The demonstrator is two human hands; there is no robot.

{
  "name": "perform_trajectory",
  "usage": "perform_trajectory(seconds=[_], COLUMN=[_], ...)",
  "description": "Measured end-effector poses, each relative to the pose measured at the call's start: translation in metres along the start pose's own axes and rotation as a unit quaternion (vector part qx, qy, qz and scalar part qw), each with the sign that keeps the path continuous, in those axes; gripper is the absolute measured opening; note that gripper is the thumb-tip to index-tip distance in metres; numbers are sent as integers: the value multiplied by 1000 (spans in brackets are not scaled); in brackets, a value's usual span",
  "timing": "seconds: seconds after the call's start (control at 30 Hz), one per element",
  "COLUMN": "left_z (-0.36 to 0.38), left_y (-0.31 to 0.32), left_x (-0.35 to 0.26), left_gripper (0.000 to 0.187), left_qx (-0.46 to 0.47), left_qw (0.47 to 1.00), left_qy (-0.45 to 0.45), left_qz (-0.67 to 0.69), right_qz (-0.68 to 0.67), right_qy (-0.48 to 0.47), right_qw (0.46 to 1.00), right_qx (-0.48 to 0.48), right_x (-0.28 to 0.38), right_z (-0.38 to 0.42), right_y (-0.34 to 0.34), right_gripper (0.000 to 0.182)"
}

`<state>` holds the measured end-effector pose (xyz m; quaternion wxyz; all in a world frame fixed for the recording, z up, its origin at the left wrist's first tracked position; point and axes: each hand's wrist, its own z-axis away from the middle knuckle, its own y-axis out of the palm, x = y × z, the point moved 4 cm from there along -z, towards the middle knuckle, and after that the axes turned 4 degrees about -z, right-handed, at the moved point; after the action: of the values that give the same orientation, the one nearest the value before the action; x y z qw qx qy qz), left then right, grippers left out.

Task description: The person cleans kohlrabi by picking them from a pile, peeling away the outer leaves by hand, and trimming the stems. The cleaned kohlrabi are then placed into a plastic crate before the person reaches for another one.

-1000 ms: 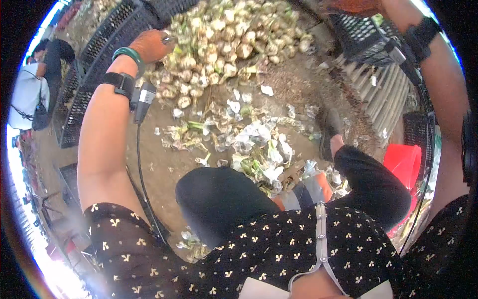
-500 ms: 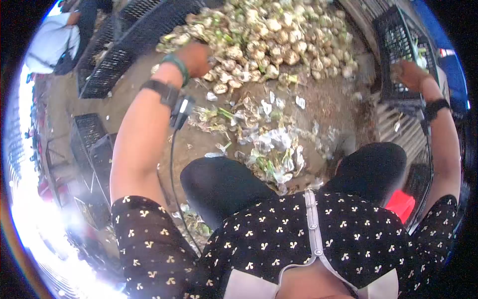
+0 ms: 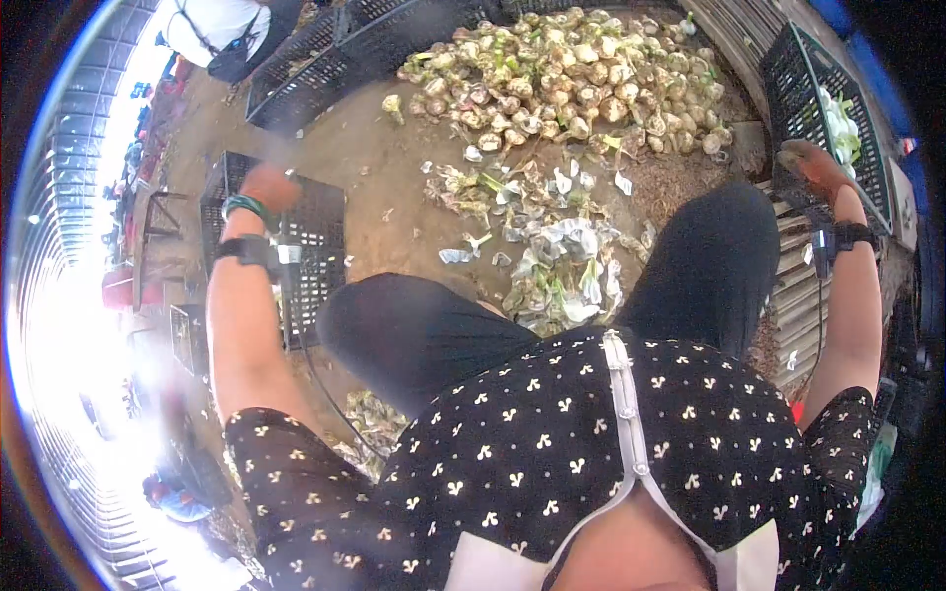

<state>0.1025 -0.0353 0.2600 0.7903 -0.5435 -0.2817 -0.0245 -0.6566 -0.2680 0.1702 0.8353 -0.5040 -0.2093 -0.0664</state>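
My left hand [image 3: 270, 187], blurred, is closed over the upper end of a black plastic crate [image 3: 320, 212] on the left. What it holds, if anything, I cannot make out. My right hand [image 3: 816, 167] has its fingers curled at the near left side of another black crate [image 3: 788, 69]; its grip is partly hidden. White and green pieces [image 3: 841, 130] lie in that crate. A heap of tan bulbs [image 3: 581, 79], like garlic or onions with some green shoots, lies on the ground ahead. Pale papery peelings [image 3: 567, 251] are scattered between my knees.
More black crates [image 3: 315, 74] stand in a row at the upper left, beside a person in a white top [image 3: 212, 30]. Slatted boards [image 3: 788, 286] lie beneath the right crate. A cable runs from my left wrist band [image 3: 258, 252].
My left hand has moved from the bulb heap back and left to the crate. My right hand has shifted slightly at the right crate. The view has turned, and my knees have moved.
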Motion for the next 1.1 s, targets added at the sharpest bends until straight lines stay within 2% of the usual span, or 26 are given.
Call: perform_trajectory(seconds=[0.07,0.1,0.17,0.23,0.3,0.37,0.43,0.47,0.5,0.53,0.57,0.6,0.63,0.67,0.7,0.73,0.77,0.8,0.87,0.9,0.93,0.97,1.03,1.07,1.1], left_z=[5,7,20,30,27,-1,3,6,-27,1,-25,-3,-18,-8,-11,-11,-12,-10,-3,5,21,33,30,12,-16], left_y=[-19,-32,-66,-84,-105,-79,-71,-52,-10,-32,22,3,42,35,23,22,24,32,56,67,121,126,84,69,55], left_x=[31,38,23,-12,-72,-125,-206,-242,-279,-316,-357,-380,-424,-440,-463,-487,-503,-515,-512,-501,-495,-479,-441,-431,-427], left_gripper=[39,39,36,35,35,39,39,41,41,43,43,44,65,71,69,68,67,66,62,55,43,41,42,42,43], left_qx=[11,21,-10,-121,-153,-170,-75,-94,-109,32,-18,2,131,70,139,183,148,113,137,247,251,375,483,479,447], left_qw=[1000,999,999,992,975,942,960,951,904,910,875,870,852,860,844,832,838,844,840,789,720,661,599,596,656], left_qy=[-10,-12,-49,29,142,261,266,294,410,413,484,494,502,506,518,523,525,524,520,561,647,648,616,619,591], left_qz=[-22,-45,-6,33,80,128,-37,26,45,-22,-8,9,-73,-16,-25,-36,-17,5,72,37,9,-54,-169,-178,-140], right_qz=[-39,158,148,136,-30,-8,97,96,96,94,85,78,83,-7,-110,-110,-32,48,55,41,75,108,125,132,141], right_qy=[-28,-62,-78,-91,-155,-163,-165,-152,-111,-72,-60,-48,-39,-23,7,22,34,45,11,-5,10,28,31,20,10], right_qw=[999,982,981,978,980,979,969,971,980,986,989,991,991,999,994,993,999,998,998,998,995,991,989,990,989], right_qx=[-14,-76,-100,-131,-117,-124,-153,-156,-136,-113,-104,-96,-97,-46,24,20,18,18,38,45,62,70,71,56,42], right_x=[8,9,28,40,46,64,74,64,51,40,24,4,-15,-37,-54,-46,-34,-15,6,8,14,24,52,52,44], right_z=[18,19,34,37,26,44,68,75,79,77,77,77,70,62,42,36,26,18,-17,-38,-63,-81,-107,-125,-146], right_y=[-10,-20,-32,-39,-47,-49,-48,-47,-43,-41,-39,-37,-37,-30,-36,-41,-44,-46,-51,-55,-64,-66,-78,-79,-79], right_gripper=[38,38,36,35,38,37,32,32,31,30,31,31,31,32,33,33,34,34,34,34,34,35,36,38,41])
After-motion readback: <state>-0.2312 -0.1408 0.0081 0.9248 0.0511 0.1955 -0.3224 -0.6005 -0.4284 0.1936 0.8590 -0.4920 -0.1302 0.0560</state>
